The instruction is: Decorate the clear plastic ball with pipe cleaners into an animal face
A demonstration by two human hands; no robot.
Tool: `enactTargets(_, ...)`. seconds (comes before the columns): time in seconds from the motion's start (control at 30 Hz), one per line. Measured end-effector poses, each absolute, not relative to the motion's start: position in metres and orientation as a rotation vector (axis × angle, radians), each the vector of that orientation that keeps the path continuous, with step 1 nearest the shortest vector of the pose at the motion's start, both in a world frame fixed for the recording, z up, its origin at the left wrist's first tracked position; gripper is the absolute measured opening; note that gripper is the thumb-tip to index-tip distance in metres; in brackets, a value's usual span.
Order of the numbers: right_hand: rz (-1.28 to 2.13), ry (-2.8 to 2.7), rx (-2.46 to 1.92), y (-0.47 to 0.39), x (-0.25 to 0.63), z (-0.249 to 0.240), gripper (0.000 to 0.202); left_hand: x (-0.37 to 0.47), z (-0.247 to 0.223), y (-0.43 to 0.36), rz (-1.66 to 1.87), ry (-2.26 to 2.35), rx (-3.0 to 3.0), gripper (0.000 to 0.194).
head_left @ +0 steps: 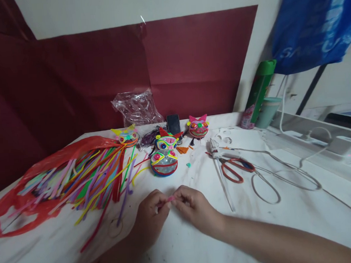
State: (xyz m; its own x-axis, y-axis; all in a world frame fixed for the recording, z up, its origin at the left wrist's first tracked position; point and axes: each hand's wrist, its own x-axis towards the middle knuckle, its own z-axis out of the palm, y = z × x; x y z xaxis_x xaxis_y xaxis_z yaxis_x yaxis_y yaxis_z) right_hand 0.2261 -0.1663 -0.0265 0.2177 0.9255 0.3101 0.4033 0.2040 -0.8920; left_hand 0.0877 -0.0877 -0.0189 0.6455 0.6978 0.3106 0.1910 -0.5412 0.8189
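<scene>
Near the middle of the white table, my left hand and my right hand meet fingertip to fingertip. Between them they pinch a small pink piece, mostly covered by the fingers. Just beyond the hands sits a round face figure with a grey mouth and red rim. Touching it from behind is a second face with red horns. Another face with pink ears stands behind to the right, and one with yellow ears lies to the left.
Colourful fuzzy strips spill from a red plastic bag at left. Right of the hands are a glue gun, orange-handled scissors and cables. A phone, green spray can and cup stand behind.
</scene>
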Motion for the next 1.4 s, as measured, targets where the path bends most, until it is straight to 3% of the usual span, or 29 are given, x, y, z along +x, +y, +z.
enactTargets(0.6, 0.372, -1.972, -1.335, -0.168, 0.245, -0.013, 0.016, 0.085, -0.021, -0.081, 0.612, 0.565, 2.441, 0.017)
enactTargets(0.77, 0.613, -1.675, -1.350, -0.166, 0.241, -0.013, 0.009, 0.085, -0.014, -0.083, 0.718, 0.639, 2.323, 0.015)
enactTargets(0.9, 0.832, -1.396, -1.301, -0.164, 0.235, -0.017, 0.018, 0.085, -0.014, -0.085, 0.780, 0.674, 2.163, 0.015)
enactTargets(1.4, 0.386, -1.884, -1.359, -0.168, 0.244, -0.011, 0.014, 0.085, -0.019, -0.079, 0.618, 0.579, 2.392, 0.017)
